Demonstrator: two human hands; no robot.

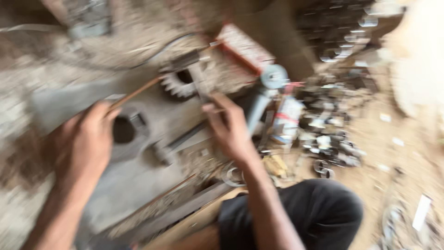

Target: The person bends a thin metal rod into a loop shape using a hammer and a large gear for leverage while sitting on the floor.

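Two hands work over a grey metal plate (138, 171): left hand (83, 143) fingers grip a thin rod (136, 94); right hand (229, 127) fingers' hold is blurred, cannot tell.

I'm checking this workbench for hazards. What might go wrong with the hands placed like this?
The right hand sits close to the toothed gear; fingers might get nipped. The thin rod in the left hand may slip across the grey metal plate. Loose metal rings lie underfoot.
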